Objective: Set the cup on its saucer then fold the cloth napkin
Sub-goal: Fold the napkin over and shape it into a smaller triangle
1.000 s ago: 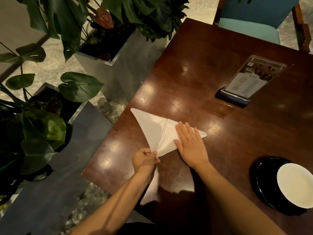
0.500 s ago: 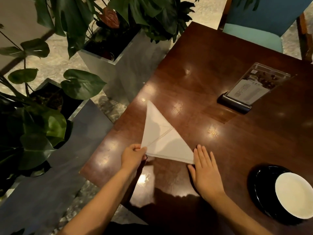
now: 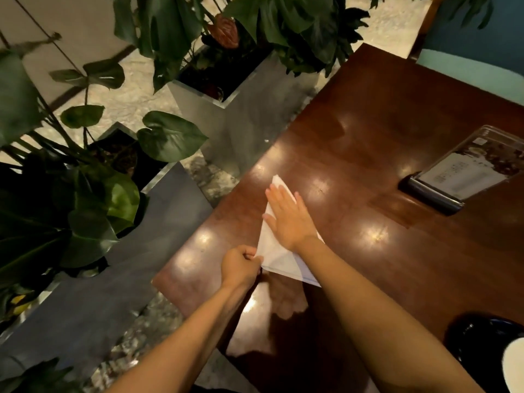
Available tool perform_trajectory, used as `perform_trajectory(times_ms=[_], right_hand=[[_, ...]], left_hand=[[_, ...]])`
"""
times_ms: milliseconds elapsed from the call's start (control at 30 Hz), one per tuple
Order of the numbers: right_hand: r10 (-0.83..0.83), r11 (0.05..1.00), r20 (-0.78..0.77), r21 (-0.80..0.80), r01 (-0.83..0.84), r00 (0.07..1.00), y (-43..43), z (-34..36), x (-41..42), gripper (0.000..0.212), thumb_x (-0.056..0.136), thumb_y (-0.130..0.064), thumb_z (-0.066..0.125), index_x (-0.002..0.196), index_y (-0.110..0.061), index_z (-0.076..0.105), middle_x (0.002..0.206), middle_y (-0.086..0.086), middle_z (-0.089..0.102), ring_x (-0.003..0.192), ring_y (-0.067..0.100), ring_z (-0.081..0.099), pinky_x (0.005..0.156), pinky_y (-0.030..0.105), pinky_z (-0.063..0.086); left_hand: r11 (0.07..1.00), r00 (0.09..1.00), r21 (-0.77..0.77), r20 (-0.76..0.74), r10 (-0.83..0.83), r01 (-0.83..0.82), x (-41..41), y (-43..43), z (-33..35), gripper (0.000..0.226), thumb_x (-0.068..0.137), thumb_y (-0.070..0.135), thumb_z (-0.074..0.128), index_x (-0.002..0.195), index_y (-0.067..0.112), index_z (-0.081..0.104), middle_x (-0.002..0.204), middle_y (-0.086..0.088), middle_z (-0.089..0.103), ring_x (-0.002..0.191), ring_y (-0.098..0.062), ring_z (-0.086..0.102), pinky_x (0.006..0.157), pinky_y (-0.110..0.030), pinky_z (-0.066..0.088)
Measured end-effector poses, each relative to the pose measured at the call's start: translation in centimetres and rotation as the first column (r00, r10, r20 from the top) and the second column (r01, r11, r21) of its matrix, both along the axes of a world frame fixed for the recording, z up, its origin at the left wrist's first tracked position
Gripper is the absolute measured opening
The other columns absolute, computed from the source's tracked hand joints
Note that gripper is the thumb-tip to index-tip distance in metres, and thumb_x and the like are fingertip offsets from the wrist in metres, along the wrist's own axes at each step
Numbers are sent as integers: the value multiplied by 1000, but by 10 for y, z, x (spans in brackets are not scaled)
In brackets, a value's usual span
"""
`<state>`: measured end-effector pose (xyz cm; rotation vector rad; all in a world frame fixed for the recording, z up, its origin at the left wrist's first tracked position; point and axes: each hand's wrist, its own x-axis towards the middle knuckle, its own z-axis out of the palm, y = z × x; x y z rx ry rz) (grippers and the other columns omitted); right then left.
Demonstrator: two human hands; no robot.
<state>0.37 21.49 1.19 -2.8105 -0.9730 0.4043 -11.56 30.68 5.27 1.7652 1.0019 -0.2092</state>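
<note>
The white cloth napkin [image 3: 279,258] lies folded into a narrow triangle near the left edge of the dark wooden table [image 3: 382,131], its tip pointing away from me. My left hand [image 3: 241,266] pinches the napkin's near left corner. My right hand [image 3: 287,218] rests flat on the upper part of the napkin with fingers spread, hiding its middle. At the bottom right edge of the view sits the black saucer [image 3: 476,338] with the white cup [image 3: 514,364] on it, mostly cut off.
A clear menu stand [image 3: 465,171] on a black base stands at the right. Square planters [image 3: 226,89] with large green leaves stand on the floor left of the table. A teal chair [image 3: 467,66] is at the far side.
My right hand moved from the table beside the napkin's right corner up onto the napkin. The napkin is now narrower. The view shifted left, cutting off the cup and saucer.
</note>
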Motion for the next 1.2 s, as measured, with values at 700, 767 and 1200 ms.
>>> perform_trajectory(times_ms=[700,767,1200], right_hand=[[-341,940,-8,1,341,940,-69,6,-99,65,97,-45,1,146,-9,25,153,7,28,142,25,24,117,43,15],[-406,913,10,-28,407,914,-77,2,-100,69,95,-49,-2,146,-11,25,154,6,28,143,23,23,114,41,9],[-538,702,-404,270,659,740,-87,35,-47,22,91,-17,52,109,-10,63,97,5,57,96,25,55,77,29,39]], left_hand=[[1000,1000,8,22,-5,5,-3,-2,-6,16,81,4,64,68,12,63,59,-2,64,42,1,57,49,-13,48],[999,999,-31,32,15,-14,-4,-2,-4,16,82,1,63,69,11,62,61,-4,65,45,-5,61,53,-19,52],[998,996,-54,89,-17,22,-12,2,-7,7,83,7,65,77,11,65,65,-4,65,57,-11,58,58,-18,48]])
